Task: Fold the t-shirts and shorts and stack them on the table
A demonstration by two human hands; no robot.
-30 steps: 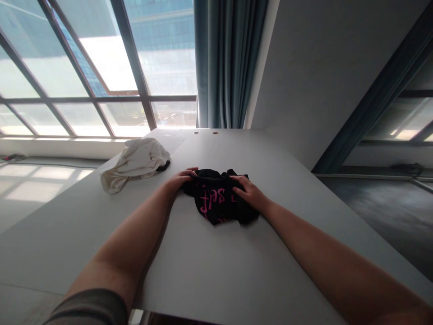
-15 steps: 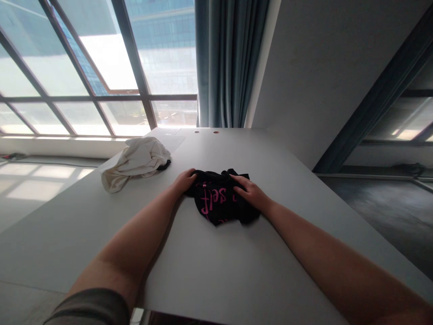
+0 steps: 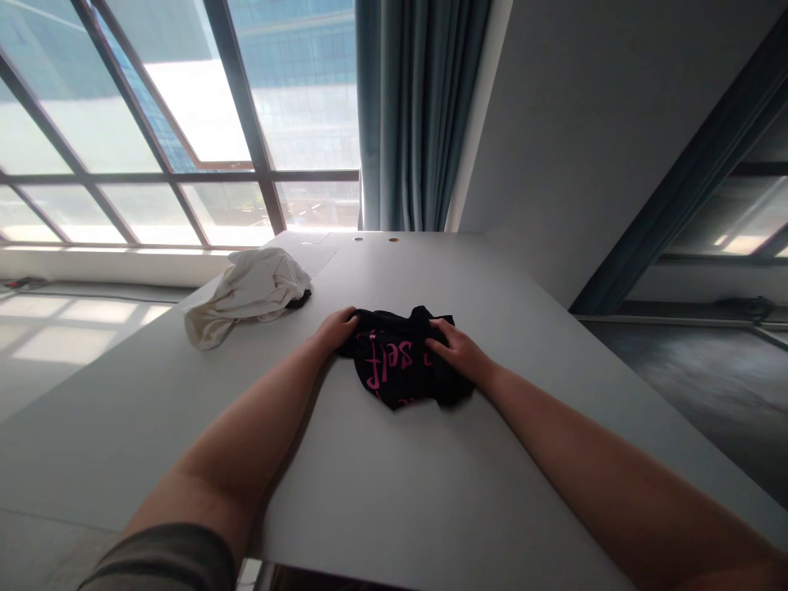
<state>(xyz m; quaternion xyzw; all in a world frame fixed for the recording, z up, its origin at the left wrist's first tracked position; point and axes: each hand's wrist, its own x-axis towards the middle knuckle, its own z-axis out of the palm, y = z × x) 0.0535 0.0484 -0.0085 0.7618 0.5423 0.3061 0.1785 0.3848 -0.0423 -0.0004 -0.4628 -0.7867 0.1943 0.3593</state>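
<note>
A crumpled black garment [image 3: 394,373] with pink lettering, "self" among it, lies in a loose heap on the white table [image 3: 394,484]. The letters appear upside down to me. At the garment's far left corner my left hand [image 3: 337,330] is closed on the cloth, its fingertips partly hidden by the fabric. My right hand [image 3: 456,348] rests on the right part of the heap, thumb and fingers bent into the cloth and gripping it. Whether either hand holds one layer or several, I cannot tell.
A bunched off-white cloth [image 3: 252,291] with a small dark part [image 3: 300,300] lies to the far left on the table. Two round holes pierce the tabletop near its far edge. Beyond are windows [image 3: 313,107], a blue curtain [image 3: 412,115] and a grey wall [image 3: 584,123].
The fingers of my right hand have drawn in slightly to the right on the cloth. My left hand and the off-white cloth stay where they were.
</note>
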